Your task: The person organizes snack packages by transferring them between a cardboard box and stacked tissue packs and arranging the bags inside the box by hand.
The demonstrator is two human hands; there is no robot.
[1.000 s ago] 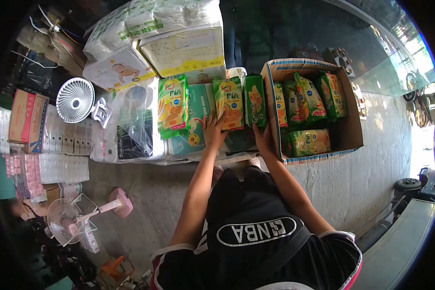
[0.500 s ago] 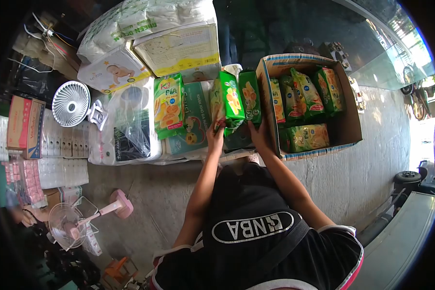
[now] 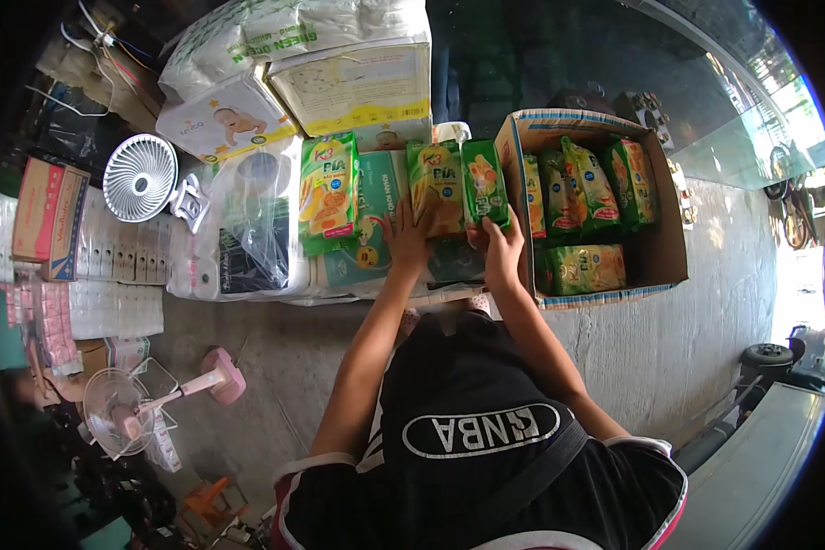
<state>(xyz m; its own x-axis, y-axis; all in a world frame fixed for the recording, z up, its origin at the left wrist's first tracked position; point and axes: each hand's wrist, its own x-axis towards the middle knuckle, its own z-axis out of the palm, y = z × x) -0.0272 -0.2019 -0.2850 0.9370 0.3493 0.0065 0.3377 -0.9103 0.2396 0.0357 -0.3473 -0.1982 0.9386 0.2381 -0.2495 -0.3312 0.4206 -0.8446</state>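
Nearest, beyond the black shirt (image 3: 481, 435), the person reaches forward with both arms, so each hand meets the near end of a packet and leaves most of its printed front uncovered. The left hand (image 3: 409, 240) is spread fairly wide, its fingers against the lower left part of the middle packet (image 3: 443, 183), apparently to steady it rather than to lift it. The right hand (image 3: 498, 252) is narrower, thumb and fingers closed on the near end of the slim packet (image 3: 483, 174), which seems a handy grip for setting its angle (how firm a grip, one cannot tell). These two green packets lie side by side between the left packet (image 3: 330, 188), set a little apart, and the open cardboard box (image 3: 662, 252). That box stands close by the right hand, probably to keep its contents within easy reach; inside, several more packets (image 3: 591, 183) lean together, while one packet (image 3: 591, 268) lies crosswise along the near wall. The teal pack (image 3: 374, 188) sits beneath the left and middle packets, serving as a ledge. Farther back, the yellow and white carton (image 3: 353, 92) bears a big white bundle (image 3: 293, 32), its broad top presumably giving that bulk a stable seat.
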